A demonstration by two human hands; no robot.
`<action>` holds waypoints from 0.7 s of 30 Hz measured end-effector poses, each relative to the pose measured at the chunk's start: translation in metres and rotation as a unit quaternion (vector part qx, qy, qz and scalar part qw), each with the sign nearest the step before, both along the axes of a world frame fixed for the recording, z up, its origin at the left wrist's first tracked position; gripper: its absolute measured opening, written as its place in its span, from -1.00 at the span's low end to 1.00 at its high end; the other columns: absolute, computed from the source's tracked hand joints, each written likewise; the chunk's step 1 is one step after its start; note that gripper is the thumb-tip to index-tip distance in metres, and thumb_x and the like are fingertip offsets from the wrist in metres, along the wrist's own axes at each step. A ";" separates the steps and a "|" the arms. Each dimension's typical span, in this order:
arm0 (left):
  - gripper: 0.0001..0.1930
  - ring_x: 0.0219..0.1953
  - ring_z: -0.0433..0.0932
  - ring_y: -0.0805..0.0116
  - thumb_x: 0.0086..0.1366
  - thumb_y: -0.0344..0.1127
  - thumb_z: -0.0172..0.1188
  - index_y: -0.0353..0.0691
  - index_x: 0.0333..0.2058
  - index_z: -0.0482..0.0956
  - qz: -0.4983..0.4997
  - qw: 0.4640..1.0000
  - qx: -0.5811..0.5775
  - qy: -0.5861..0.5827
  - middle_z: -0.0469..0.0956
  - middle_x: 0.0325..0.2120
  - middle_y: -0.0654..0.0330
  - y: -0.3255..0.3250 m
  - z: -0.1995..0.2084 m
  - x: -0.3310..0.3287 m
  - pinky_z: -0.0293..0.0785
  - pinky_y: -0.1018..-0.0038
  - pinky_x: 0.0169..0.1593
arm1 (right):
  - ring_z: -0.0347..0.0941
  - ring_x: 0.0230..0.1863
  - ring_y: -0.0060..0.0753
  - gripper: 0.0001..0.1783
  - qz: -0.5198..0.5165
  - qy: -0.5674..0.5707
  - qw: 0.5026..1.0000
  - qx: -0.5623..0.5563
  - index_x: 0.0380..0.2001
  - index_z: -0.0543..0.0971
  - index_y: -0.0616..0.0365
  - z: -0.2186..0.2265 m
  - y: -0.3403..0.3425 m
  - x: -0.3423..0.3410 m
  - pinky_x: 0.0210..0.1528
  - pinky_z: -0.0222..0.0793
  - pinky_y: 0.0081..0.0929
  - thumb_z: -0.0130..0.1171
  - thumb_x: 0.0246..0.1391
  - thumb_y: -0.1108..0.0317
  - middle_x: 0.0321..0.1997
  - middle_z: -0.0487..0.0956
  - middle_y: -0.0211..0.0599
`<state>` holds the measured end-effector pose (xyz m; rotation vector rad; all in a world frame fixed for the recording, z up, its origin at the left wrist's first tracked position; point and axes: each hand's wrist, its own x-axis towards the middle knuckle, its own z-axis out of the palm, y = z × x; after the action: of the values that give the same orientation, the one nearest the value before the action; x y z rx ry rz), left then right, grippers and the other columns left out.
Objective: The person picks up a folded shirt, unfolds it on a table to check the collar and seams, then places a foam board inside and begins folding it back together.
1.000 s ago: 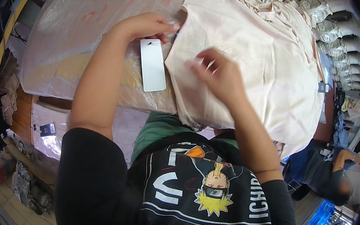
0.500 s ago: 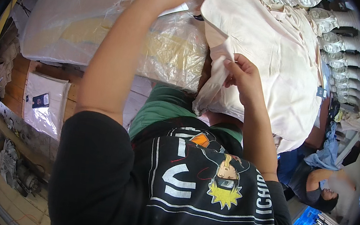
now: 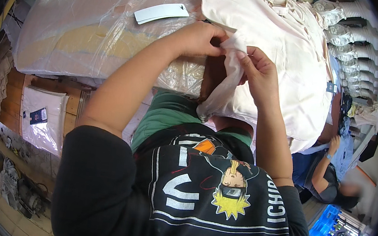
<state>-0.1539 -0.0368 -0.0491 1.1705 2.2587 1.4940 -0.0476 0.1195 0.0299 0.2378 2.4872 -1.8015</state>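
A cream garment (image 3: 287, 73) lies spread in a pile in front of me, a little to the right. My left hand (image 3: 202, 39) is closed on a raised fold at its left edge. Close by, my right hand (image 3: 261, 75) pinches the same edge between thumb and fingers. Between the hands the fabric is bunched, and one strip hangs down toward my lap. Left of the garment, a curved white piece (image 3: 161, 13), possibly card, rests on a plastic-covered bundle (image 3: 96, 28). The fingertips of my left hand are partly hidden by cloth.
A plastic-bagged folded garment (image 3: 42, 120) with a dark tag lies at the left. Several plastic-wrapped white bundles (image 3: 359, 53) line the right side. Another person (image 3: 325, 173) is at the lower right. A machine (image 3: 26, 197) stands on the floor, lower left.
My left hand has come down from the garment's far edge to the fold beside my right hand. The curved white piece, mostly covered by my arm before, now shows fully.
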 end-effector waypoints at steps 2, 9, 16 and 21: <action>-0.70 -0.26 0.58 0.22 0.03 -0.22 0.29 -0.20 -0.25 0.56 -0.044 0.998 0.033 -0.034 0.60 -0.33 0.10 0.003 -0.001 -0.012 0.44 0.40 -0.17 | 0.37 -0.62 -0.70 -0.81 -0.015 0.015 1.000 -0.002 -0.29 0.50 0.26 0.006 0.001 0.000 -0.62 0.30 -0.70 0.08 0.17 0.33 -0.52 0.54 -0.43; -0.68 -0.19 0.54 0.18 0.06 -0.16 0.24 -0.14 -0.21 0.56 -0.043 0.971 -0.100 0.213 0.59 -0.27 0.13 0.018 0.001 -0.036 0.40 0.37 -0.09 | 0.38 -0.61 -0.70 -0.79 -0.066 0.043 0.996 0.028 -0.27 0.50 0.28 0.014 0.013 0.006 -0.63 0.30 -0.70 0.10 0.16 0.32 -0.51 0.54 -0.42; -0.73 -0.19 0.54 0.22 0.05 -0.20 0.26 -0.04 -0.23 0.59 -0.047 0.985 -0.103 0.133 0.60 -0.28 0.17 0.032 0.012 -0.048 0.27 0.35 0.05 | 0.36 -0.62 -0.71 -0.80 -0.096 0.094 0.990 0.029 -0.28 0.52 0.29 0.024 0.021 0.013 -0.64 0.28 -0.73 0.11 0.15 0.34 -0.49 0.54 -0.42; -0.81 -0.19 0.53 0.26 0.03 -0.26 0.24 0.05 -0.32 0.61 0.040 0.926 -0.091 0.364 0.60 -0.38 0.28 0.020 0.014 -0.051 0.28 0.36 0.05 | 0.36 -0.61 -0.73 -0.82 -0.078 0.090 0.992 0.027 -0.28 0.51 0.27 0.021 0.011 0.017 -0.64 0.28 -0.72 0.10 0.16 0.35 -0.52 0.53 -0.44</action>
<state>-0.2045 -0.0167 -0.0355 1.8088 2.8425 0.9133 -0.0309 0.1304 0.0508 0.2931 2.7139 -1.8938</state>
